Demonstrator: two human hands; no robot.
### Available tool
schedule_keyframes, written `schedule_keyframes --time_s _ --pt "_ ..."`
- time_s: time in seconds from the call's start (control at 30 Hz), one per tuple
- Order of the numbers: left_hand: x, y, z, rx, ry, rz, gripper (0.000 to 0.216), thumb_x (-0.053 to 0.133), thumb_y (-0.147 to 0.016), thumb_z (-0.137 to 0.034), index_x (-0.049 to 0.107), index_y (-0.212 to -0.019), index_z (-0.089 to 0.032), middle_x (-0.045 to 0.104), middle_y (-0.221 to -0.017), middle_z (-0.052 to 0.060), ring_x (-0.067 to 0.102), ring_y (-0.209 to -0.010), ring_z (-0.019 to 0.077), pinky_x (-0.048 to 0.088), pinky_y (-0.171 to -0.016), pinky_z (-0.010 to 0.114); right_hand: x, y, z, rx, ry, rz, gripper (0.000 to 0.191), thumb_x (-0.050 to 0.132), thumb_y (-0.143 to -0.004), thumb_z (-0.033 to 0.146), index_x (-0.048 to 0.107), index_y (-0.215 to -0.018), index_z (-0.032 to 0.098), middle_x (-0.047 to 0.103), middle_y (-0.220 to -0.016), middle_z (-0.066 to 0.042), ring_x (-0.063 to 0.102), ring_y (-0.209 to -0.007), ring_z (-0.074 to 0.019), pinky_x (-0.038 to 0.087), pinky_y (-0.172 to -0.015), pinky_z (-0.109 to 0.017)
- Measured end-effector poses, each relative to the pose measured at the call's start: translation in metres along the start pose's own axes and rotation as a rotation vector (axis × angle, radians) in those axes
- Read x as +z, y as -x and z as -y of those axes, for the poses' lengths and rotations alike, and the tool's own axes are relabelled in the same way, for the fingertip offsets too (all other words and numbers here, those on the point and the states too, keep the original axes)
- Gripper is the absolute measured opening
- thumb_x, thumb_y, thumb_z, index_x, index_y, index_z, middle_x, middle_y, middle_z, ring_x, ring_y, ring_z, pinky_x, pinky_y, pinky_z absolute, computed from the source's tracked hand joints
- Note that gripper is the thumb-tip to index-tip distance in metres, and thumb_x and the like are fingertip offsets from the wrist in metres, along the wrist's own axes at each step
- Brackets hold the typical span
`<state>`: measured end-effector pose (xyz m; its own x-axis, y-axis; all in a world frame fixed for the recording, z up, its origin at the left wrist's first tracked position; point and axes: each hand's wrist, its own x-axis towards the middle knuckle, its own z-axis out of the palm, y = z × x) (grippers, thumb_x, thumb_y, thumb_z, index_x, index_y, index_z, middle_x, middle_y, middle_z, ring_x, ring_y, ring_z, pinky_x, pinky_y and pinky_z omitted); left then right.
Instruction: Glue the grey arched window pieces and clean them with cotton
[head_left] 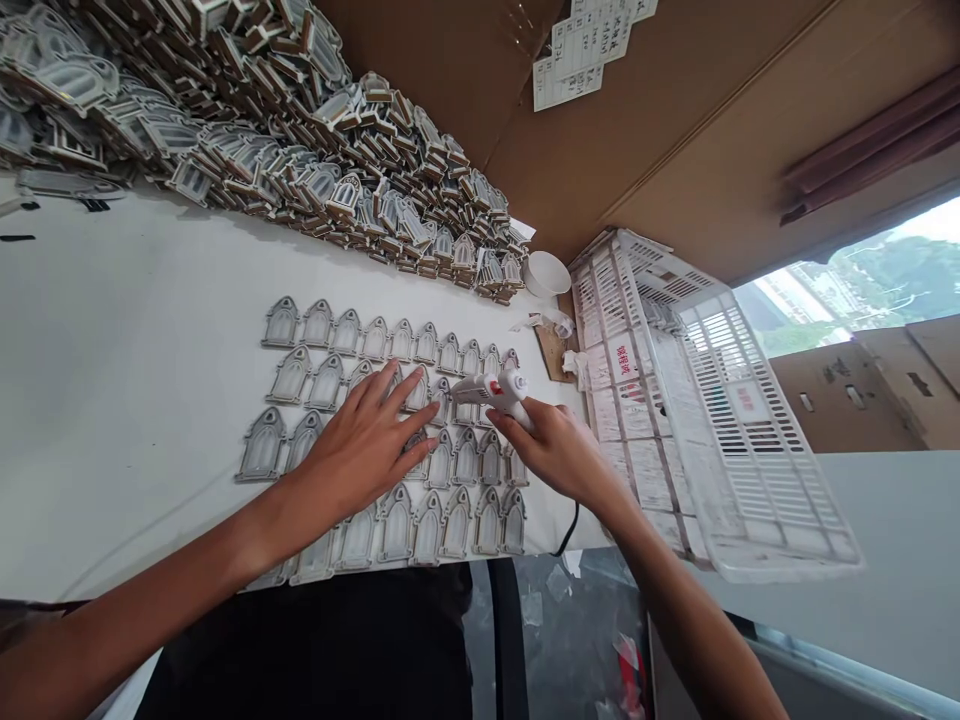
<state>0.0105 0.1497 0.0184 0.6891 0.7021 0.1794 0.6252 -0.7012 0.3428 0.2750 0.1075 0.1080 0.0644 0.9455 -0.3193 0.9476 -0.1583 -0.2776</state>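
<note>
Several grey arch-shaped window pieces lie flat in rows on the white table. My left hand rests open on the middle rows, fingers spread and pressing on the pieces. My right hand grips a white glue gun by its handle. The gun's nozzle points left toward the pieces just beyond my left fingertips. A black cord hangs from the gun over the table's near edge.
A large heap of the same arch pieces fills the table's far side. A white bowl and scraps of paper sit by a white slatted crate on the right. Cardboard boxes stand behind and at the far right.
</note>
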Motion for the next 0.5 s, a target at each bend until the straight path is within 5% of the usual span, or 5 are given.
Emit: schedule_keyframes --time_s 0.2,0.5 --pt "0.003 -0.002 0.000 0.007 -0.035 -0.028 0.046 0.053 -0.115 -0.045 0.073 -0.150 -0.023 0.050 -0.172 0.021 0.033 -0.167 0.0489 0.042 -0.129 0.069 -0.022 -0.010 0.016 -0.051 0.157 0.044 0.046 0.049 -0.109 0.062 0.074 -0.099 0.025 0.073 -0.079 -0.011 0.066 -0.074 -0.0289 0.027 -0.067 -0.036" --pt "0.002 -0.003 0.002 0.026 -0.071 -0.006 0.041 0.048 -0.116 -0.032 0.075 -0.146 -0.025 0.050 -0.173 0.019 0.035 -0.166 0.0499 0.046 -0.126 0.070 -0.031 0.004 -0.025 -0.035 -0.196 0.078 0.056 0.054 -0.105 0.074 0.053 -0.078 0.025 0.052 -0.066 0.000 0.049 -0.063 -0.0172 0.032 -0.062 -0.033"
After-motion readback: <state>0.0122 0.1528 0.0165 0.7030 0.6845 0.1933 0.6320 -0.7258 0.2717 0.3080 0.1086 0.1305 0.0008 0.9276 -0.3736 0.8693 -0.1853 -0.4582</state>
